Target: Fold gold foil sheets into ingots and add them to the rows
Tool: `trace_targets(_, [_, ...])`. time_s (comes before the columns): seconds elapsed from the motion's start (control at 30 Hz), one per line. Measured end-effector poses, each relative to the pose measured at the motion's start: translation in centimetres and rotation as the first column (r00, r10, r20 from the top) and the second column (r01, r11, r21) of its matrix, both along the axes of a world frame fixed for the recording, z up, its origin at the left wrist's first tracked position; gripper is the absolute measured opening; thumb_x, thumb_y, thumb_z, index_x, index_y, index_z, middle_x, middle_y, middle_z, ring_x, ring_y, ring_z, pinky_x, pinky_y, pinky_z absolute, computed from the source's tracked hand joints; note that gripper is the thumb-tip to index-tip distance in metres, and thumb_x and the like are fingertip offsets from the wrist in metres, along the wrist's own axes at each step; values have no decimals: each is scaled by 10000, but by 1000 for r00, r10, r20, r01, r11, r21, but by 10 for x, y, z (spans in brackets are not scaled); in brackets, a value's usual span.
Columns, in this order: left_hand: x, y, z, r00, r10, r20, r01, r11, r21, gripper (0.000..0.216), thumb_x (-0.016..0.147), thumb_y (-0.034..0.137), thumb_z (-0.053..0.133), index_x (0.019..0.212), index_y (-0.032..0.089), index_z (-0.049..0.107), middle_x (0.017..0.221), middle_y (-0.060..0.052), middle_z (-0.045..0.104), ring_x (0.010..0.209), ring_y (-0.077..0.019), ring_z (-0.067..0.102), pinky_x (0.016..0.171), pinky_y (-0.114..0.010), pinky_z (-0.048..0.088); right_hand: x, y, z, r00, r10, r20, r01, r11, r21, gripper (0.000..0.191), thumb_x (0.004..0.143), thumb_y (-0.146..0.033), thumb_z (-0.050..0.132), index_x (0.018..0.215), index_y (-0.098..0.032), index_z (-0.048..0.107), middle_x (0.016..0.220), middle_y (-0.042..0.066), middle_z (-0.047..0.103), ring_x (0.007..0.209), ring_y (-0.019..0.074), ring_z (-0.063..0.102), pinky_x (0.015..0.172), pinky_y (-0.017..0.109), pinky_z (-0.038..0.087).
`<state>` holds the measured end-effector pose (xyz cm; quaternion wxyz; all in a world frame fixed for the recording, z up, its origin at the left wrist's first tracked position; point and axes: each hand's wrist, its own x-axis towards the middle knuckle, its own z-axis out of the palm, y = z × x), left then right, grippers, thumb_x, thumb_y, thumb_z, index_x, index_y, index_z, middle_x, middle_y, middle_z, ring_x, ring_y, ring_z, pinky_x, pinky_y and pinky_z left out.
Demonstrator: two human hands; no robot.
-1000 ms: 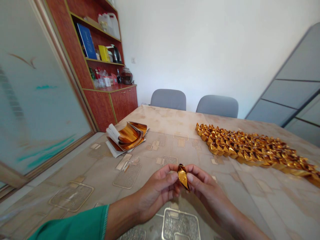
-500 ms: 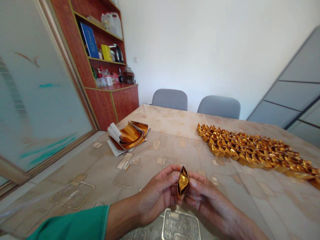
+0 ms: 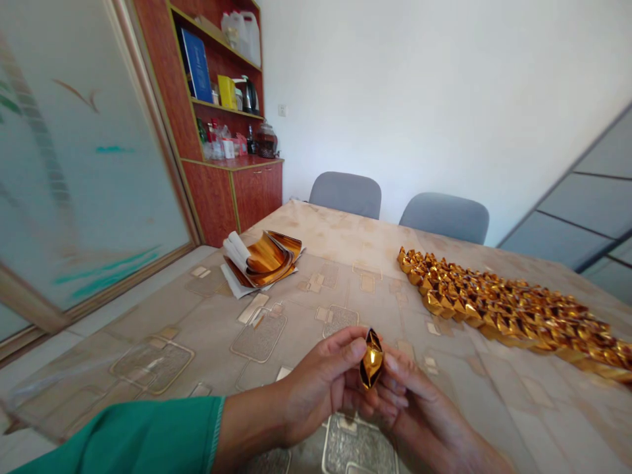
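Observation:
A small folded gold paper ingot (image 3: 372, 363), pointed at both ends with a rounded bulge in the middle, is held upright between my two hands. My left hand (image 3: 328, 375) grips its left side, thumb near the upper edge and fingers behind. On the other side my right hand (image 3: 412, 388) pinches it, thumb at the right edge and fingers curled below. Fingertips behind the ingot are partly hidden. Many similar gold paper ingots (image 3: 498, 306) lie in packed rows to the right. At the far left of the table is a curled stack of gold paper sheets (image 3: 269, 260) with white backs.
A patterned cloth covers the table (image 3: 316, 230). Beyond its far edge stand two grey chairs (image 3: 345, 193) (image 3: 447, 216) against a white wall. A reddish wooden cabinet (image 3: 212, 197) with bottles and a kettle is at the back left, beside a frosted sliding door (image 3: 99, 164).
The camera view has turned slightly to the left, so the scene shifts right. Both hands keep hold of the ingot, with its bulge now facing me a little more.

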<state>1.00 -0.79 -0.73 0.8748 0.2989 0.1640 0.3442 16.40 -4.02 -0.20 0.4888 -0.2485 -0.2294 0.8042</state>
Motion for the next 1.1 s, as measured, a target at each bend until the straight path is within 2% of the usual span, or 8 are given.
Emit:
trace_targets(0.1, [-4,3,3,1000,-4,5,4,1000,-25,261,925,385,613,1071,169,625,860,-70,714,657,-141,688,604,-233,527,0,1,0,1000,-17,0,17,1000,-15,289,779,-320,808,626,-159,622,553,-75,370,529,78,242,567,200,351])
trace_targets(0.17, [-9,7,5,1000,-20,-3,20,1000,-24,273,879,323,681,1103,173,634,916,-69,712,677,-135,687,627,-238,533,2,1,0,1000,-28,11,28,999,-35,313,771,-330,813,614,-164,599,559,-74,372,531,81,259,576,207,361])
trace_targets(0.3, [-16,12,7,996,-83,-25,85,993,82,511,717,228,840,1182,191,631,969,-49,697,654,-119,672,627,-236,522,4,0,-2,1000,1,21,0,999,-46,349,759,-356,817,595,-170,572,561,-75,355,538,83,306,629,231,398])
trace_targets(0.4, [-14,13,3,998,-36,-60,44,988,149,517,701,254,859,1163,195,635,939,-44,696,653,-115,664,641,-241,520,5,0,-4,1000,12,24,-10,998,-62,327,740,-358,830,607,-171,596,562,-73,356,542,87,338,660,251,423])
trace_targets(0.5, [-10,12,0,996,20,-87,-8,990,139,442,717,277,848,1097,198,635,910,-34,697,615,-100,653,611,-223,508,5,0,-9,998,-52,21,54,992,-114,250,723,-337,846,702,-173,658,556,-79,358,536,88,344,644,239,427])
trace_targets(0.67, [-8,9,2,995,54,-87,-44,993,112,412,693,319,864,1012,178,644,847,-10,676,594,-85,637,575,-196,503,4,-1,-13,998,-54,13,55,989,-136,272,714,-363,856,744,-153,686,534,-90,332,502,66,257,504,174,340])
trace_targets(0.93, [-3,5,0,995,94,-25,-91,992,84,409,692,321,868,994,180,631,799,3,673,595,-93,645,553,-184,513,-2,-2,-11,999,-39,-34,36,997,-71,298,721,-379,854,725,-159,654,512,-113,289,464,40,143,446,145,283])
trace_targets(1.1, [-2,4,0,997,71,14,-72,996,60,392,708,321,859,977,180,610,759,13,674,558,-88,645,532,-171,520,0,-2,-17,993,81,-83,-83,996,-26,293,790,-418,797,761,-165,653,444,-137,255,395,22,114,407,137,222])
